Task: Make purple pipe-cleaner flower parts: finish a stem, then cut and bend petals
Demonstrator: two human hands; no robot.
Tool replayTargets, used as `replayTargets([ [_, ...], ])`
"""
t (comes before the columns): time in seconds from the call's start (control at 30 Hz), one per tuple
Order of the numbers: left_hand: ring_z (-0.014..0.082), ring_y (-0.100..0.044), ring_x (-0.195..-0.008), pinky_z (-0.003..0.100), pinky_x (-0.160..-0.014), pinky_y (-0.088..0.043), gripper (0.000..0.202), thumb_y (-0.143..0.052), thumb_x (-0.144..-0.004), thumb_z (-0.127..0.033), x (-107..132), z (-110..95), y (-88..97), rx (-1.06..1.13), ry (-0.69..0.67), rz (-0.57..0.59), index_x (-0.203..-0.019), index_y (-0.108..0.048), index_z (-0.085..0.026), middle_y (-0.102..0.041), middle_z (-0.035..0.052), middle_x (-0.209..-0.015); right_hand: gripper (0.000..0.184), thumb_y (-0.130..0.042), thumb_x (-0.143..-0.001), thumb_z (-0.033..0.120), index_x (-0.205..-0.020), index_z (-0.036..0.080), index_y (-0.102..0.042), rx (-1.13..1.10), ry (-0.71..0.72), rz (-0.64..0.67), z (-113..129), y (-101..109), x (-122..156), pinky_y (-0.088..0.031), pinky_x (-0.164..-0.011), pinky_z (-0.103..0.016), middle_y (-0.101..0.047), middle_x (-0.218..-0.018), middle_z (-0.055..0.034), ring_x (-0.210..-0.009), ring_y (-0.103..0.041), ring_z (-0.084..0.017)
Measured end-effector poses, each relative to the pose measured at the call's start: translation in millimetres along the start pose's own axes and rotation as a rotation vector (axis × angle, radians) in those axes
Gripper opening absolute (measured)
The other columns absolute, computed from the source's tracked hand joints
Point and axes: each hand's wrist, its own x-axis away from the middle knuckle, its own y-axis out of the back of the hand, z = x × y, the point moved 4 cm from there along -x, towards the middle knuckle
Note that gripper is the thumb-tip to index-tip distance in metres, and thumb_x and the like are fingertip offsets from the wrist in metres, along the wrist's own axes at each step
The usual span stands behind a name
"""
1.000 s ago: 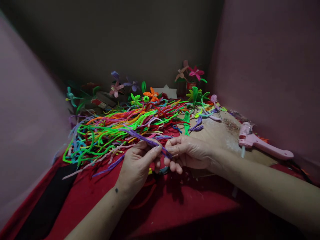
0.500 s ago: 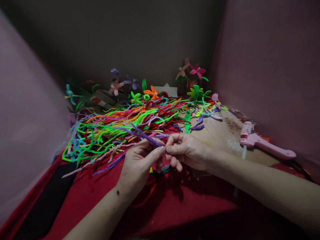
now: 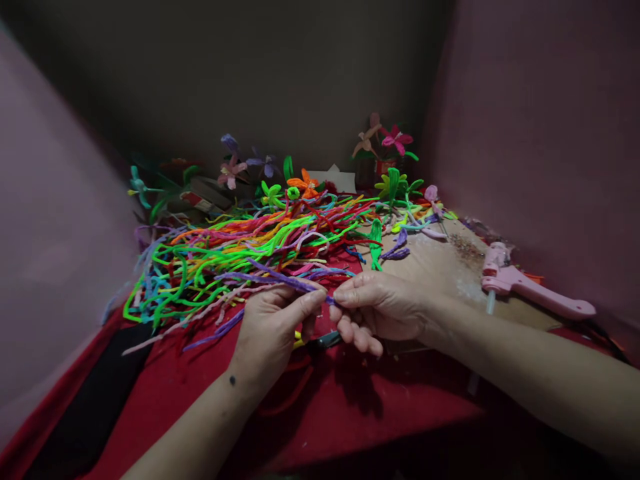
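Note:
A purple pipe cleaner [image 3: 280, 279] runs from the coloured pile toward me, and both hands pinch its near end. My left hand [image 3: 273, 327] grips it between thumb and forefinger. My right hand [image 3: 377, 307] pinches the same end from the right, fingertips almost touching the left thumb. The hands hover over a red cloth [image 3: 350, 400]. Behind them lies a big heap of pipe cleaners [image 3: 240, 250] in green, orange, red, blue and pink. A dark tool [image 3: 325, 342] lies under the hands, partly hidden.
A pink glue gun [image 3: 530, 293] rests on a brown board [image 3: 440, 263] at the right. Finished pipe-cleaner flowers [image 3: 300, 183] stand along the back, with a pink one [image 3: 395, 140] in a small pot. Pink walls close in left and right.
The purple pipe cleaner's free length has dropped flatter and swung left. My right hand's fingers have shifted along its end, and its loose purple tip no longer sticks out.

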Motion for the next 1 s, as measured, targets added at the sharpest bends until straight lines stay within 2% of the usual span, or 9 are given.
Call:
replayTargets([
  [0.17,0.0056,-0.038,-0.037,0.02,-0.039,-0.028,0.027,-0.066,-0.074,-0.032,0.3,5.3,1.0,-0.05,0.047,0.001,-0.055,-0.059,-0.015,-0.05,-0.0033,-0.042,0.015,-0.065,-0.075,0.021,-0.069,0.009,-0.059,0.026,0.057,-0.052,-1.6,0.4,-2.6,-0.049,-0.036,-0.017,-0.067,-0.056,-0.0059,-0.044,-0.063,-0.013],
  [0.37,0.0048,-0.035,-0.038,0.019,-0.038,-0.026,0.027,-0.069,-0.072,-0.034,-0.4,5.9,2.2,-0.056,0.077,-0.007,-0.055,-0.059,-0.015,-0.047,-0.0045,-0.041,0.016,-0.069,-0.069,0.021,-0.072,0.008,-0.061,0.017,0.026,-0.085,-0.2,2.0,-3.1,-0.05,-0.04,-0.017,-0.067,-0.06,-0.0055,-0.046,-0.063,-0.012],
  [0.43,0.0043,-0.035,-0.037,0.019,-0.038,-0.026,0.029,-0.067,-0.073,-0.033,-1.0,5.0,1.3,-0.076,0.068,0.007,-0.054,-0.058,-0.014,-0.046,-0.0045,-0.04,0.013,-0.067,-0.069,0.02,-0.069,0.01,-0.058,0.107,0.039,-0.178,1.3,3.0,-2.0,-0.047,-0.036,-0.016,-0.066,-0.057,-0.0037,-0.042,-0.06,-0.011],
  [0.53,0.0041,-0.038,-0.038,0.017,-0.038,-0.029,0.029,-0.067,-0.073,-0.032,-2.7,4.1,1.8,-0.057,0.038,-0.004,-0.054,-0.057,-0.014,-0.048,-0.0044,-0.042,0.015,-0.065,-0.072,0.02,-0.064,0.013,-0.054,0.334,0.12,-0.399,6.8,3.7,2.7,-0.033,-0.028,-0.013,-0.06,-0.048,0.0008,-0.033,-0.05,-0.007],
  [0.6,0.0043,-0.039,-0.037,0.017,-0.037,-0.029,0.026,-0.068,-0.072,-0.032,-3.8,5.2,3.4,-0.022,0.054,-0.023,-0.056,-0.058,-0.014,-0.049,-0.0046,-0.044,0.018,-0.064,-0.074,0.021,-0.061,0.013,-0.053,0.457,0.135,-0.493,9.4,2.2,6.1,-0.025,-0.026,-0.012,-0.056,-0.044,0.003,-0.029,-0.043,-0.004],
  [0.67,0.0042,-0.039,-0.036,0.017,-0.036,-0.028,0.025,-0.069,-0.071,-0.033,-4.5,6.6,5.0,-0.009,0.092,-0.034,-0.058,-0.059,-0.014,-0.049,-0.0046,-0.043,0.018,-0.063,-0.075,0.021,-0.061,0.013,-0.054,0.501,0.107,-0.487,9.2,0.5,7.0,-0.025,-0.027,-0.013,-0.056,-0.044,0.0026,-0.029,-0.043,-0.004],
  [0.83,0.003,-0.036,-0.037,0.015,-0.036,-0.026,0.028,-0.069,-0.071,-0.035,-4.7,8.2,5.5,-0.006,0.122,0.001,-0.057,-0.058,-0.013,-0.045,-0.0051,-0.041,0.021,-0.061,-0.078,0.029,-0.072,0.009,-0.063,0.357,0.186,-0.282,8.9,-0.4,1.8,-0.046,-0.049,-0.02,-0.068,-0.067,-0.0066,-0.052,-0.061,-0.01],
  [0.93,0.0032,-0.038,-0.037,0.015,-0.036,-0.027,0.019,-0.069,-0.072,-0.033,-4.9,10.1,0.7,0.019,0.119,0.067,-0.071,-0.065,-0.014,-0.047,-0.0052,-0.044,0.018,-0.066,-0.073,0.027,-0.071,0.009,-0.063,0.282,0.179,-0.302,6.0,4.6,-1.2,-0.049,-0.055,-0.023,-0.068,-0.065,-0.0065,-0.053,-0.062,-0.012],
  [1.0,0.0037,-0.04,-0.038,0.015,-0.037,-0.029,0.017,-0.068,-0.073,-0.03,-5.6,10.4,-1.3,0.072,0.112,0.069,-0.079,-0.065,-0.015,-0.049,-0.0053,-0.046,0.016,-0.067,-0.07,0.025,-0.069,0.009,-0.062,0.252,0.175,-0.339,4.3,7.2,-2.1,-0.049,-0.055,-0.024,-0.067,-0.062,-0.0059,-0.051,-0.062,-0.012],
])
